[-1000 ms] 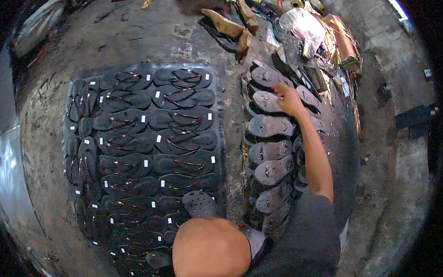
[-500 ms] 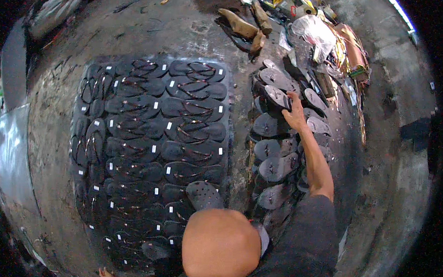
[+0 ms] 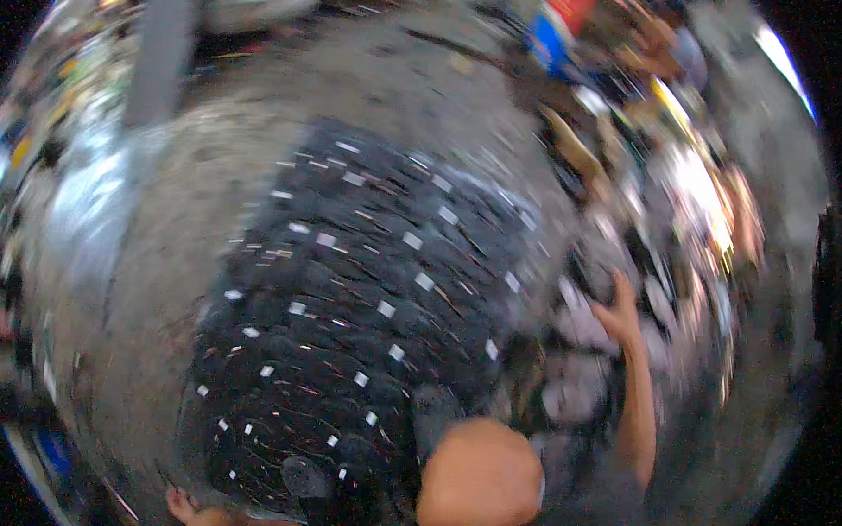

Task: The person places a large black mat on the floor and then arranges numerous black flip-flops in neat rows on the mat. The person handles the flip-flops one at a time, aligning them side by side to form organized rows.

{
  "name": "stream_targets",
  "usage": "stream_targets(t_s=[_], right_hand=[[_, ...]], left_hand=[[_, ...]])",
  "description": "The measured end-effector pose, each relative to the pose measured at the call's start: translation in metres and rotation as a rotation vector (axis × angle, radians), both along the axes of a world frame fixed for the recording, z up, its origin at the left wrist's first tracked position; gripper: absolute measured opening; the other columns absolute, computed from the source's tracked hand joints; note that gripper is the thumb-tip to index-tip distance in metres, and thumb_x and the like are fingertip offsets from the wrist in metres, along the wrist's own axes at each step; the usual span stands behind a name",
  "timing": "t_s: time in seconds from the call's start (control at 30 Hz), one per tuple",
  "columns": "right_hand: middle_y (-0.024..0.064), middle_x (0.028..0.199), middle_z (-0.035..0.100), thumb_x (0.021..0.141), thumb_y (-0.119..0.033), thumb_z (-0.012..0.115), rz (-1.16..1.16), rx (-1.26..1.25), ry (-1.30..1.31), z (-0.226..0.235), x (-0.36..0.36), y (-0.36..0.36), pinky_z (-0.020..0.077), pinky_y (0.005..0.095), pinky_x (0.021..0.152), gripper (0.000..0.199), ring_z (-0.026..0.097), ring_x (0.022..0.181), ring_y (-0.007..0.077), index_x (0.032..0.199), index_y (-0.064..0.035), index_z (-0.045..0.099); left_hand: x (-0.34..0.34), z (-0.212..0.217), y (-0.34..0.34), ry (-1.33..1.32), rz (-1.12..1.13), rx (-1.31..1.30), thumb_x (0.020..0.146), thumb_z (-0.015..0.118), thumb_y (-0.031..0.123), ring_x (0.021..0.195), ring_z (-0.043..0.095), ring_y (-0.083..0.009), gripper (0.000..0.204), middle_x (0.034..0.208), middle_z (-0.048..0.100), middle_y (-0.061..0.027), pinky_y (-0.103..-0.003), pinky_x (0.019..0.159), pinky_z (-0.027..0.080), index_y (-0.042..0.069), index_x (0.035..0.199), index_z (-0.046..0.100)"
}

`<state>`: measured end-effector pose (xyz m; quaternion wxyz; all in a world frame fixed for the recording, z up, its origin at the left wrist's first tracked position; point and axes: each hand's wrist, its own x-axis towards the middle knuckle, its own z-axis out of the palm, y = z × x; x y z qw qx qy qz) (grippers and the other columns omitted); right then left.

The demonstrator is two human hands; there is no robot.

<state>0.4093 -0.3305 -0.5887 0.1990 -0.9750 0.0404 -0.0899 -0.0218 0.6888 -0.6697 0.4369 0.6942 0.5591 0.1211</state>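
Observation:
Everything is smeared by motion. My right hand point(image 3: 620, 312) is over the loose pile of dark grey sandal soles point(image 3: 574, 389) on the right. Its thumb and fingers look spread apart, with no held thing visible between them; whether they touch a sole is unclear. At the lower left edge my left hand point(image 3: 181, 505) shows only in part, near the corner of the laid-out sandals, its fingers too blurred to read. Rows of black thong sandals point(image 3: 364, 289) with small white labels cover a large block of floor between the hands.
My bare knee point(image 3: 483, 478) and clog-shod feet point(image 3: 307, 477) are at the sandals' near side. Wooden foot-shaped blocks point(image 3: 573, 148) and mixed clutter lie beyond the pile. A pale sheet point(image 3: 94, 201) is at far left; a red and blue package point(image 3: 559, 31) stands at the back.
The whole view has swung, so the sandal block appears tilted and shifted right. My right hand is still over the pile. More of my left forearm shows.

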Motion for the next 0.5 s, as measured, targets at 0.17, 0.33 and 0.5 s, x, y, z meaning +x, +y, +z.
stream_targets(t_s=[0.17, 0.33, 0.5], right_hand=[[0.0136, 0.142, 0.065, 0.099, -0.037, 0.061, 0.060, 1.095, 0.259, 0.085, 0.112, 0.136, 0.0599, 0.0352, 0.082, 0.065, 0.072, 0.101, 0.0225, 0.155, -0.0065, 0.048], [0.0133, 0.127, 0.073, 0.101, -0.022, 0.061, 0.678, 0.992, 0.978, 0.156, 0.206, 0.414, 0.0611, 0.0446, 0.093, 0.042, 0.076, 0.106, 0.0306, 0.138, -0.0017, 0.063], [0.0069, 0.122, 0.073, 0.103, -0.051, 0.067, 1.411, 0.307, 1.062, 0.181, 0.074, 0.685, 0.0481, 0.0347, 0.107, 0.059, 0.064, 0.117, 0.0158, 0.135, -0.0015, 0.069]], left_hand=[[0.086, 0.103, 0.031, -0.254, -0.137, 0.244, 0.103, 0.071, 0.030, 0.131, 0.059, -0.0229, 0.057, 0.148, 0.060, -0.0087, -0.038, 0.108, 0.049, 0.004, 0.151, 0.054], [0.154, 0.234, -0.012, -0.591, -0.282, 0.232, 0.106, 0.063, 0.034, 0.140, 0.054, -0.0246, 0.060, 0.153, 0.056, -0.0122, -0.041, 0.114, 0.046, 0.007, 0.157, 0.046], [0.209, 0.222, -0.109, -0.886, -0.549, -0.303, 0.107, 0.063, 0.031, 0.129, 0.061, -0.0214, 0.059, 0.145, 0.062, -0.0124, -0.037, 0.109, 0.050, 0.003, 0.156, 0.047]])
